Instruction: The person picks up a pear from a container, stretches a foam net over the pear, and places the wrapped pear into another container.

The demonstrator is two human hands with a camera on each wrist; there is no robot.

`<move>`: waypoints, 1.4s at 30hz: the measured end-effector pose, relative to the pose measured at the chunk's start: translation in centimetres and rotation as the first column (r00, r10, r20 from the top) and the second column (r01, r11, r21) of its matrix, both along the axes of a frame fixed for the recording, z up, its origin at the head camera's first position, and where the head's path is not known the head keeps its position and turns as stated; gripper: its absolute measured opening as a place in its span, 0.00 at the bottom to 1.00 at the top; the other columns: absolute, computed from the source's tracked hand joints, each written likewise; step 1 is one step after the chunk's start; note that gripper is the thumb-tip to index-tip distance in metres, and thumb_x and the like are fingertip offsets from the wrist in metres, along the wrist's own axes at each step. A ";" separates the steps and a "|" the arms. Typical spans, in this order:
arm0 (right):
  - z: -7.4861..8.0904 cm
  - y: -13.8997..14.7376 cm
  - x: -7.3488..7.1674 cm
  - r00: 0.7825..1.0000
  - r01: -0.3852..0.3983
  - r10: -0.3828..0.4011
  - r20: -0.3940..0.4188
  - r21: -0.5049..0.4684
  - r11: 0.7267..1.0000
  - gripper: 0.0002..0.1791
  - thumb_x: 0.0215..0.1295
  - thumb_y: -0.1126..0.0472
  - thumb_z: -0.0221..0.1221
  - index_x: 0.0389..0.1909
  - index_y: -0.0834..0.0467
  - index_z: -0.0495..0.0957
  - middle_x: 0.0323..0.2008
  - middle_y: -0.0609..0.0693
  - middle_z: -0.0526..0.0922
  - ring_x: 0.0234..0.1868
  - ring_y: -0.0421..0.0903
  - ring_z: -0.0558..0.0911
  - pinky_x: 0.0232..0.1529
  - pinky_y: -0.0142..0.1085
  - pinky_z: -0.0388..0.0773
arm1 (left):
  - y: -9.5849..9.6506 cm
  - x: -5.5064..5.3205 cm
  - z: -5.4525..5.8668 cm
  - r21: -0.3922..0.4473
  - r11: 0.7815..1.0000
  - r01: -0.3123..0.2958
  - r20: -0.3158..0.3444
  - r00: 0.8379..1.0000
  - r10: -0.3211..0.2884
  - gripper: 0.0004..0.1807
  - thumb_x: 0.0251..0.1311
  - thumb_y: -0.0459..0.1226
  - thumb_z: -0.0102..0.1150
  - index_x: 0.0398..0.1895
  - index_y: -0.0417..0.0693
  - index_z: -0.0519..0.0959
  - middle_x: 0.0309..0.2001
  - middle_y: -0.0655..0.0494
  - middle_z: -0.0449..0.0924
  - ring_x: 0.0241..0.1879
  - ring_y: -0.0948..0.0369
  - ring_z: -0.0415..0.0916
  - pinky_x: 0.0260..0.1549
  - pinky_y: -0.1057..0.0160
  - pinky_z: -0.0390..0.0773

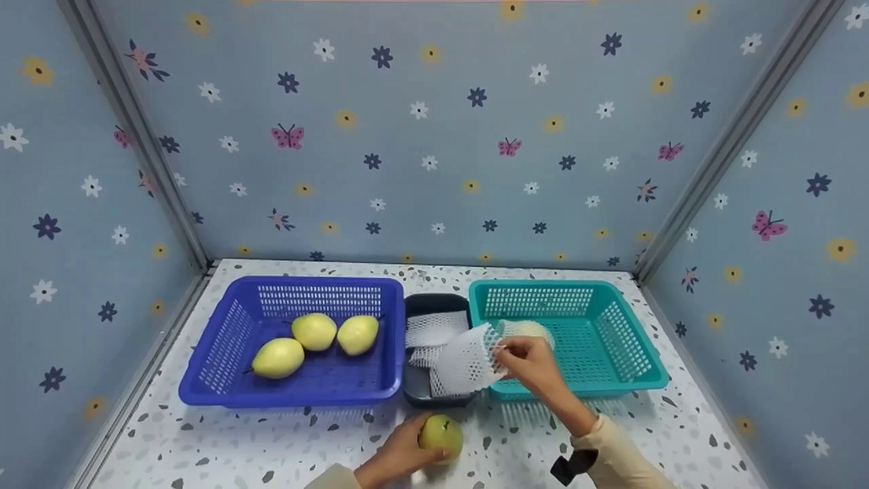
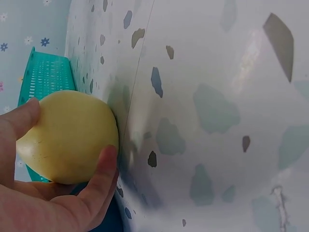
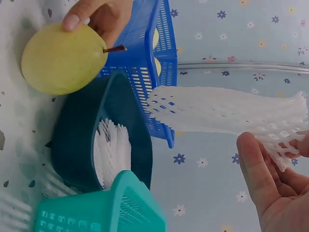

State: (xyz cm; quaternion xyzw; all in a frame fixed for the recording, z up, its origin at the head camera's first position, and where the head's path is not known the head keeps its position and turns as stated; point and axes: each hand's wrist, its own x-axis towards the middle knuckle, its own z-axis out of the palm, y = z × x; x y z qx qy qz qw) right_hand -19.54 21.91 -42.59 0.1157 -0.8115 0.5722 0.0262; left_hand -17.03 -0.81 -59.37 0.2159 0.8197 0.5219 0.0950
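Note:
My left hand (image 1: 405, 448) holds a yellow-green pear (image 1: 442, 438) on the speckled table, in front of the dark container. In the left wrist view, thumb and fingers curl round the pear (image 2: 72, 137). My right hand (image 1: 533, 363) pinches one end of a white foam net sleeve (image 1: 465, 363), held above the dark container and the teal basket's near left side. In the right wrist view the sleeve (image 3: 222, 110) stretches out from the fingertips, and the pear's stem shows. More net sleeves (image 1: 434, 327) lie in the dark container (image 1: 421, 385).
At left, a blue basket (image 1: 299, 399) holds three pears (image 1: 314, 332). The teal basket (image 1: 641, 346) at right has a net-wrapped fruit (image 1: 526, 331) in it, partly behind my right hand. Flower-patterned panels (image 1: 434, 136) enclose the table (image 1: 326, 441) at the back and both sides.

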 end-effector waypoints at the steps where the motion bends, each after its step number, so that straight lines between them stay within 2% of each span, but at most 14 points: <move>1: 0.0 0.0 0.1 1.000 -0.006 0.006 0.001 -0.003 1.000 0.06 0.62 0.74 0.55 0.33 0.75 0.79 0.23 0.63 0.80 0.23 0.43 0.80 0.24 0.40 0.81 | 0.0 0.0 0.1 -0.004 1.000 0.001 0.001 1.000 -0.001 0.37 0.49 0.42 0.70 0.58 0.30 0.69 0.48 0.40 0.76 0.44 0.47 0.75 0.41 0.52 0.75; 7: -0.3 0.1 0.8 0.999 -0.033 0.033 -0.011 -0.006 0.999 0.06 0.63 0.74 0.55 0.32 0.73 0.80 0.24 0.62 0.80 0.23 0.43 0.80 0.27 0.52 0.79 | -0.3 0.0 1.0 -0.078 0.997 -0.019 0.032 0.999 0.022 0.44 0.53 0.49 0.66 0.62 0.23 0.62 0.54 0.29 0.71 0.52 0.36 0.69 0.49 0.40 0.69; 11: -0.4 -0.2 1.2 1.000 -0.023 0.023 -0.002 0.013 1.000 0.06 0.62 0.74 0.55 0.31 0.72 0.80 0.24 0.62 0.81 0.23 0.44 0.80 0.26 0.49 0.80 | -0.8 0.2 2.1 -0.088 0.993 -0.082 0.037 0.996 0.086 0.37 0.64 0.52 0.54 0.61 0.26 0.66 0.55 0.31 0.72 0.57 0.34 0.65 0.54 0.36 0.63; 16: -0.5 -0.7 1.7 0.999 -0.021 0.021 0.036 0.006 1.000 0.06 0.62 0.74 0.55 0.32 0.74 0.80 0.24 0.60 0.81 0.23 0.40 0.79 0.24 0.36 0.80 | -1.0 -0.2 3.8 0.075 0.982 -0.174 0.024 0.985 0.173 0.26 0.72 0.45 0.43 0.56 0.28 0.72 0.51 0.37 0.76 0.53 0.42 0.71 0.53 0.45 0.68; 19: -0.4 -1.0 1.8 0.999 -0.031 0.031 0.036 -0.001 1.000 0.06 0.61 0.74 0.56 0.32 0.74 0.80 0.24 0.58 0.81 0.23 0.38 0.78 0.23 0.30 0.76 | -0.7 -0.6 5.0 0.217 0.953 -0.212 0.112 0.975 0.191 0.22 0.74 0.41 0.40 0.53 0.27 0.72 0.44 0.41 0.77 0.46 0.48 0.75 0.46 0.50 0.74; 21: -0.4 -1.2 1.9 0.999 -0.036 0.036 0.033 -0.003 0.999 0.05 0.60 0.75 0.56 0.31 0.74 0.80 0.23 0.56 0.80 0.23 0.37 0.76 0.23 0.28 0.74 | -0.5 -0.8 5.7 0.312 0.917 -0.248 0.201 0.961 0.192 0.22 0.74 0.40 0.39 0.50 0.27 0.72 0.39 0.45 0.77 0.40 0.52 0.75 0.43 0.54 0.76; 22: -0.3 -1.3 1.9 0.999 -0.035 0.035 0.030 -0.005 0.999 0.05 0.60 0.75 0.56 0.31 0.74 0.80 0.23 0.55 0.80 0.23 0.37 0.76 0.24 0.28 0.73 | -0.4 -0.8 5.9 0.354 0.894 -0.273 0.255 0.948 0.189 0.21 0.74 0.40 0.39 0.49 0.27 0.72 0.37 0.47 0.77 0.38 0.55 0.75 0.41 0.56 0.76; 26: -0.3 -1.6 2.1 1.000 -0.024 0.024 0.009 0.006 1.000 0.05 0.59 0.76 0.55 0.31 0.73 0.80 0.22 0.50 0.77 0.22 0.36 0.72 0.24 0.27 0.70 | -0.1 -1.0 6.4 0.489 0.788 -0.374 0.449 0.882 0.140 0.19 0.74 0.43 0.39 0.42 0.34 0.73 0.34 0.54 0.76 0.34 0.62 0.74 0.38 0.62 0.76; 29: -0.6 -1.7 2.1 1.000 -0.015 0.015 -0.010 0.008 1.000 0.06 0.58 0.77 0.54 0.30 0.74 0.80 0.21 0.48 0.75 0.21 0.36 0.70 0.23 0.26 0.68 | 0.0 -1.0 6.4 0.572 0.703 -0.422 0.536 0.842 0.069 0.16 0.73 0.43 0.41 0.42 0.38 0.72 0.36 0.54 0.75 0.36 0.63 0.73 0.38 0.65 0.74; 31: -1.0 -1.7 2.1 1.000 -0.018 0.018 -0.021 0.001 1.000 0.06 0.58 0.77 0.54 0.30 0.73 0.80 0.21 0.49 0.77 0.21 0.36 0.70 0.23 0.26 0.68 | 0.1 -1.1 6.3 0.629 0.643 -0.438 0.561 0.827 0.014 0.14 0.73 0.42 0.42 0.44 0.39 0.70 0.40 0.52 0.74 0.40 0.62 0.73 0.41 0.65 0.73; 34: -2.3 -1.4 1.7 0.999 -0.032 0.032 -0.004 -0.021 0.999 0.05 0.59 0.75 0.55 0.31 0.72 0.80 0.23 0.49 0.79 0.22 0.37 0.72 0.24 0.27 0.70 | 0.3 -1.1 6.2 0.690 0.566 -0.451 0.576 0.816 -0.052 0.14 0.74 0.40 0.41 0.49 0.36 0.66 0.49 0.48 0.71 0.49 0.60 0.70 0.50 0.62 0.71; 37: -3.6 -1.1 1.3 0.995 -0.030 0.041 0.086 -0.130 0.991 0.08 0.65 0.68 0.56 0.32 0.69 0.81 0.25 0.50 0.80 0.25 0.38 0.75 0.26 0.30 0.75 | 0.5 -1.3 6.2 0.738 0.490 -0.464 0.588 0.798 -0.131 0.18 0.75 0.36 0.37 0.59 0.30 0.59 0.58 0.44 0.62 0.60 0.55 0.61 0.59 0.59 0.64; 40: -4.6 -1.1 0.9 0.973 0.018 0.058 0.225 -0.323 0.946 0.18 0.71 0.56 0.51 0.36 0.68 0.81 0.27 0.51 0.80 0.28 0.42 0.79 0.30 0.38 0.80 | 0.6 -1.4 6.3 0.774 0.414 -0.479 0.598 0.769 -0.227 0.25 0.76 0.34 0.31 0.68 0.28 0.46 0.65 0.41 0.54 0.68 0.52 0.50 0.64 0.59 0.57; 42: -5.2 -1.3 0.7 0.944 0.066 0.082 0.321 -0.426 0.902 0.21 0.71 0.52 0.50 0.38 0.67 0.80 0.29 0.53 0.81 0.31 0.44 0.81 0.35 0.43 0.81 | 0.6 -1.4 6.3 0.783 0.386 -0.487 0.602 0.749 -0.277 0.27 0.76 0.34 0.29 0.70 0.28 0.40 0.64 0.42 0.57 0.67 0.52 0.52 0.64 0.58 0.58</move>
